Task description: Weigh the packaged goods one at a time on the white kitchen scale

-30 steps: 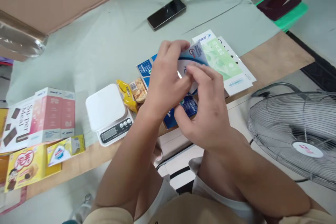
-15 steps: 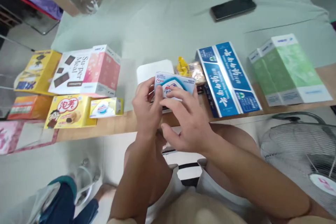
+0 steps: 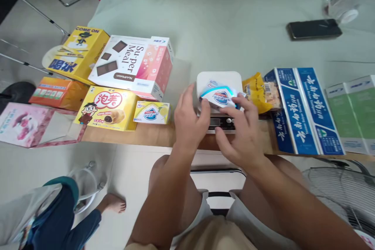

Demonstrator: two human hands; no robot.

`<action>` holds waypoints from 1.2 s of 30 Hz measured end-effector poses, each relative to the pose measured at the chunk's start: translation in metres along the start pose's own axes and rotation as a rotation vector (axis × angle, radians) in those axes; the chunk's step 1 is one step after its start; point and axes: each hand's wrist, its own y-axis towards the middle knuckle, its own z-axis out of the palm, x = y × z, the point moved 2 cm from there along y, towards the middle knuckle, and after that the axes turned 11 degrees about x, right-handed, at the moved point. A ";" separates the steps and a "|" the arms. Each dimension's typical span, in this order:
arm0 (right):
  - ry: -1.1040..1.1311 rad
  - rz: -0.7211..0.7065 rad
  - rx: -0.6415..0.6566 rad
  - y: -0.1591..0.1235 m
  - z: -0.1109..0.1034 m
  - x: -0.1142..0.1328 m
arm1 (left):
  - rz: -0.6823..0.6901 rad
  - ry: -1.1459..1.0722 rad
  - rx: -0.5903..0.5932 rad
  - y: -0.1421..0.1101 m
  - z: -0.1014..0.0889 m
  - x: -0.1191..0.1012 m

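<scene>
A white and blue soap box (image 3: pixel 221 97) lies slightly askew on the white platform of a small kitchen scale (image 3: pixel 205 79). My left hand (image 3: pixel 190 119) is at the left of the scale, its thumb beside the box's lower left corner and its fingers apart. On the other side, my right hand (image 3: pixel 241 131) has its fingertips against the right end of the box, with the thumb spread away below the scale's dark display panel. Neither hand is wrapped round the box. My right fingers cover part of the panel and the box's right end.
Left of the scale stand a yellow soap box (image 3: pixel 152 112), a cream-puff box (image 3: pixel 107 108) and a Su-per Meal box (image 3: pixel 129 66). To the right are a yellow snack packet (image 3: pixel 258 93), blue toothpaste boxes (image 3: pixel 304 111) and green boxes (image 3: pixel 354 113). A phone (image 3: pixel 315 29) lies behind.
The soap box has gone from between my hands, raised before the scale, down onto its platform. My left hand has loosened from it. The view has shifted left.
</scene>
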 end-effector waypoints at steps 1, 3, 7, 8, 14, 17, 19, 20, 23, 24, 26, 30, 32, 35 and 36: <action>-0.019 0.012 0.004 -0.002 -0.002 -0.001 | -0.005 -0.017 0.002 -0.002 0.000 0.001; -0.050 0.035 0.014 -0.006 -0.005 -0.003 | -0.009 -0.058 0.022 -0.006 0.000 0.003; -0.069 0.068 0.009 -0.012 -0.007 -0.005 | 0.003 -0.150 0.061 -0.007 -0.001 0.004; -0.074 0.083 0.005 -0.012 -0.006 -0.005 | 0.004 -0.171 0.071 -0.007 -0.001 0.004; -0.083 0.174 0.064 -0.012 -0.002 -0.010 | 0.062 -0.254 0.127 -0.005 -0.001 -0.004; -0.104 0.106 0.038 -0.009 -0.003 -0.006 | 0.106 -0.251 0.042 -0.009 -0.003 -0.007; -0.119 0.022 0.015 -0.006 -0.001 0.000 | 0.134 -0.249 -0.040 -0.013 -0.006 -0.006; -0.118 -0.025 0.003 -0.004 0.001 0.004 | 0.150 -0.248 -0.089 -0.015 -0.009 -0.005; -0.072 -0.140 -0.064 0.002 0.014 0.020 | 0.203 -0.230 -0.269 -0.026 -0.022 0.000; -0.047 -0.166 -0.090 0.003 0.020 0.026 | 0.221 -0.215 -0.328 -0.031 -0.028 0.002; 0.004 -0.221 -0.133 0.006 0.035 0.038 | 0.243 -0.184 -0.413 -0.042 -0.043 0.008; 0.096 -0.298 -0.145 0.010 0.063 0.056 | 0.095 -0.178 -0.387 -0.062 -0.066 0.030; 0.138 -0.262 -0.080 0.012 0.076 0.061 | -0.045 -0.215 -0.299 -0.069 -0.073 0.041; 0.154 -0.176 0.037 0.012 0.089 0.067 | -0.140 -0.249 -0.232 -0.076 -0.079 0.047; 0.154 -0.162 0.063 0.012 0.091 0.069 | -0.130 -0.240 -0.252 -0.078 -0.081 0.046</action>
